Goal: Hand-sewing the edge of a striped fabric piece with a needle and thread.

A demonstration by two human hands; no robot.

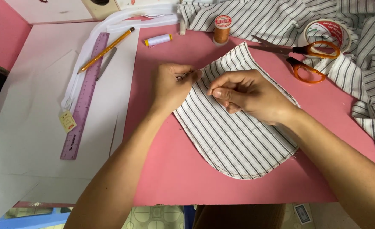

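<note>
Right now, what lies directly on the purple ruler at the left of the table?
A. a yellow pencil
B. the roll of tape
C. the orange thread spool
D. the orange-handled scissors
A: the yellow pencil lies slantwise across the top end of the purple ruler, while the scissors, orange thread spool and tape roll sit far to the right.

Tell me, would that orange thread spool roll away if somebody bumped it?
Probably not while upright: the orange spool stands on its flat end on the pink table. It looks tall for its base, so a bump could tip it. Once on its side it would likely roll, like the white spool lying nearby. It seems small and light.
</note>
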